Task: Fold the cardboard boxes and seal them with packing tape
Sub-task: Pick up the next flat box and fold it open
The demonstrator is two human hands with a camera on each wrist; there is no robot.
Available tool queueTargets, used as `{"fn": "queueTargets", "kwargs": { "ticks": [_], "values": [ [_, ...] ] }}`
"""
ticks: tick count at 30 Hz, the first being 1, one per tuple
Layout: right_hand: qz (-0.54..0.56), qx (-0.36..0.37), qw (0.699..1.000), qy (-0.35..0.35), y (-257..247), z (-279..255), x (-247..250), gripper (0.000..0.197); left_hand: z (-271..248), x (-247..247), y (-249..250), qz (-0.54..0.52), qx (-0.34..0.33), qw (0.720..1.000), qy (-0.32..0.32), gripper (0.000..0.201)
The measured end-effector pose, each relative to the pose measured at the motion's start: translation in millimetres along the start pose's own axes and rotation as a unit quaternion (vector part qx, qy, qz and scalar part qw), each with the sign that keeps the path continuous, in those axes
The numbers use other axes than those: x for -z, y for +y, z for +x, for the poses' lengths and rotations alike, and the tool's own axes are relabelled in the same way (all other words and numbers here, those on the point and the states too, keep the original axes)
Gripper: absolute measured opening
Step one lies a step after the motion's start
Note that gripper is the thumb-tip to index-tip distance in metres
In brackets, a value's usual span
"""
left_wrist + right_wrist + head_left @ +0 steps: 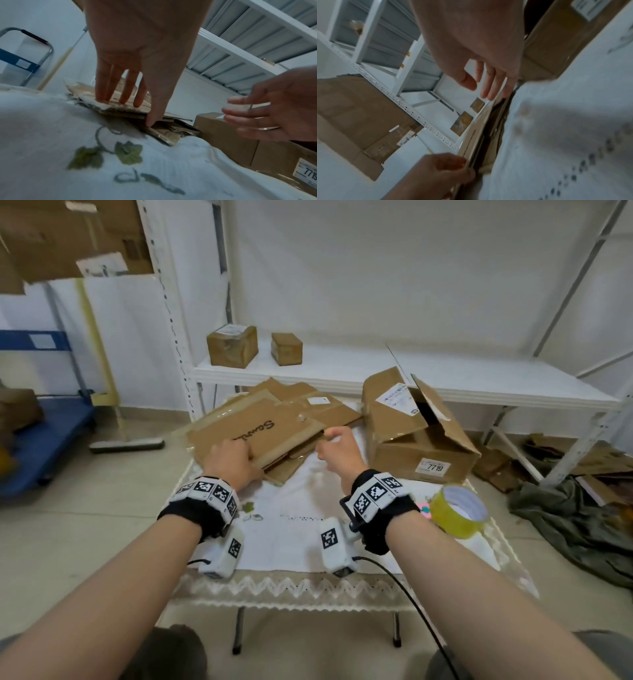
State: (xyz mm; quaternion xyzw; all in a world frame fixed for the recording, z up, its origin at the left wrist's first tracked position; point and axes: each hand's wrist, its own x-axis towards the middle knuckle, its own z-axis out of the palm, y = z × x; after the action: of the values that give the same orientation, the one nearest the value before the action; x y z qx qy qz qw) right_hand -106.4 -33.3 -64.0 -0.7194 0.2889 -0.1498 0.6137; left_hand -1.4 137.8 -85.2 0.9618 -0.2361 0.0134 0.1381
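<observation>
A stack of flattened cardboard boxes [260, 429] lies at the back left of the white tablecloth [291, 546]. My left hand [233, 458] grips the stack's near edge, with the fingers [120, 94] laid on top and the thumb tucked under the edge. My right hand [334, 440] hovers just right of the stack, fingers loosely spread, holding nothing. An opened cardboard box [421, 440] labelled 7719 stands at the table's right. A roll of yellowish packing tape [457, 511] sits near the right edge, behind my right wrist.
Two small sealed boxes [232, 345] [287, 348] stand on the white shelf [376, 371] behind the table. A blue cart [44, 440] is on the floor at left. Olive cloth [565, 518] and cardboard scraps lie on the floor at right.
</observation>
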Motion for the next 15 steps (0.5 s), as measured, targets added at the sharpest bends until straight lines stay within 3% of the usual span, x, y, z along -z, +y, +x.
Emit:
{"fn": "queueTargets", "kwargs": {
  "ticks": [4,10,12,15],
  "values": [
    [0.012,-0.044,0.997,-0.06,8,-2,-27,0.025,-4,11,-6,-0.03,-0.035,0.998,0.034,0.012],
    [0.086,-0.068,0.988,-0.109,-6,-12,-38,0.043,-17,37,-7,-0.063,-0.089,0.97,0.217,0.013],
    [0.083,-0.066,0.987,-0.123,-10,-14,-38,0.047,-21,44,-5,-0.065,-0.094,0.967,0.229,0.014],
    [0.055,-0.078,0.984,-0.152,-14,-19,-40,0.051,-21,52,-1,-0.085,-0.067,0.975,0.192,0.018]
  ]
}}
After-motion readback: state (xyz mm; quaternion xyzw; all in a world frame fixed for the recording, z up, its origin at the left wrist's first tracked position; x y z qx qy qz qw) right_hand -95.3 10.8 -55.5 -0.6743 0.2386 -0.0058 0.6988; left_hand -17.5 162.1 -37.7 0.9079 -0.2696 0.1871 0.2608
